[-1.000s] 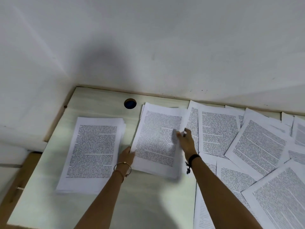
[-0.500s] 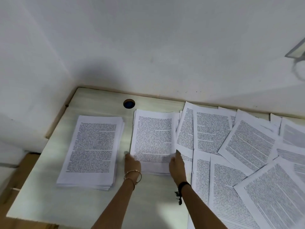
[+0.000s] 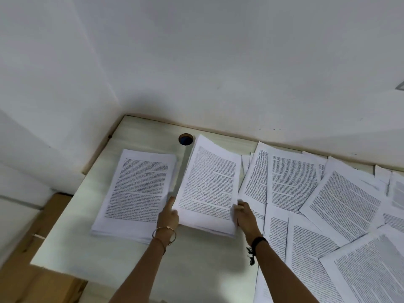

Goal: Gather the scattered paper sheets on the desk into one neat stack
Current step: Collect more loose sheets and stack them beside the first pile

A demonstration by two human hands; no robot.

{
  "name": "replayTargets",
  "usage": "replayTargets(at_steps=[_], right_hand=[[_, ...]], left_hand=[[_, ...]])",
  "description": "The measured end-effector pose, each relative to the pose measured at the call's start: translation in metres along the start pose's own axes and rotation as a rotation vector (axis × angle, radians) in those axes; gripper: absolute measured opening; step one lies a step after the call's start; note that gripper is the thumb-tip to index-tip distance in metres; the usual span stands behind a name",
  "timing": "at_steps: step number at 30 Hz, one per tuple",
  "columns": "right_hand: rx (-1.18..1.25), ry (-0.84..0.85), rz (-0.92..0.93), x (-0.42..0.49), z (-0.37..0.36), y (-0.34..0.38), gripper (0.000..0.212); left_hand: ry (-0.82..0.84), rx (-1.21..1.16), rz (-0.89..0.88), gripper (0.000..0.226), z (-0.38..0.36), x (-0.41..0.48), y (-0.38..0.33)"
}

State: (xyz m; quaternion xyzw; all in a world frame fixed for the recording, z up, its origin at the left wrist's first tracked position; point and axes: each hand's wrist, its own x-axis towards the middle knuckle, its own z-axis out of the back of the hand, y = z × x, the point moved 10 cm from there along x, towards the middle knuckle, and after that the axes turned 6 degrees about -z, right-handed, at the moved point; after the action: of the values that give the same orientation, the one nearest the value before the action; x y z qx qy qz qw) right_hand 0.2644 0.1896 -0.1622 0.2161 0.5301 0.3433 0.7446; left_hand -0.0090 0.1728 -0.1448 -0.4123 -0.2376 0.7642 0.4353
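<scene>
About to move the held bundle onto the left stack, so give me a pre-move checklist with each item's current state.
1. Left hand on the bundle's left edge: ok.
2. Right hand on its right edge: ok.
3. Bundle edges squared: not ok, bottom sheets fan out.
4. Bundle clear of the desk: cannot tell; the far end looks raised.
5. Left stack top free: ok.
6. Scattered sheets clear of the bundle: cannot tell; they lie close to its right edge.

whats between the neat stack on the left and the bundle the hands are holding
Head view: only a narrow bare strip of desk, plus the left hand, separates the stack from the bundle.
</scene>
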Motion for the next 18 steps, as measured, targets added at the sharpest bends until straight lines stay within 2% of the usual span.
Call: replayTargets(at_steps=[4,9,11,12,14,16,18], right_hand=[[0.047,0.099,0.069,-0.007,-0.041,0.031,0.038],[-0.065,0.245,0.158,-0.027,-0.124,0.069,0.009],[-0.153,0.269,0.198,-0.036,-0.153,0.081,0.025],[-0.191,0.269,0.219,-0.04,-0.164,0.085,0.025],[-0.262,0.305,0.245,-0.045,-0.187,0.086,0.013],[-0.368,0.367,0.275,-0.049,-0.207,0.084,0.033],[-0.526,0.399,0.337,-0.053,-0.218,0.083,0.04]], left_hand=[[-0.182,-0.114,-0.007,0.05,0.054,-0.004,0.011],[-0.535,-0.147,0.084,0.045,0.139,-0.027,0.043],[-0.601,-0.157,0.103,0.044,0.162,-0.035,0.058],[-0.615,-0.166,0.108,0.042,0.17,-0.036,0.066],[-0.591,-0.18,0.124,0.043,0.18,-0.032,0.085],[-0.499,-0.185,0.182,0.049,0.18,-0.021,0.109],[-0.41,-0.173,0.257,0.055,0.176,-0.011,0.13]])
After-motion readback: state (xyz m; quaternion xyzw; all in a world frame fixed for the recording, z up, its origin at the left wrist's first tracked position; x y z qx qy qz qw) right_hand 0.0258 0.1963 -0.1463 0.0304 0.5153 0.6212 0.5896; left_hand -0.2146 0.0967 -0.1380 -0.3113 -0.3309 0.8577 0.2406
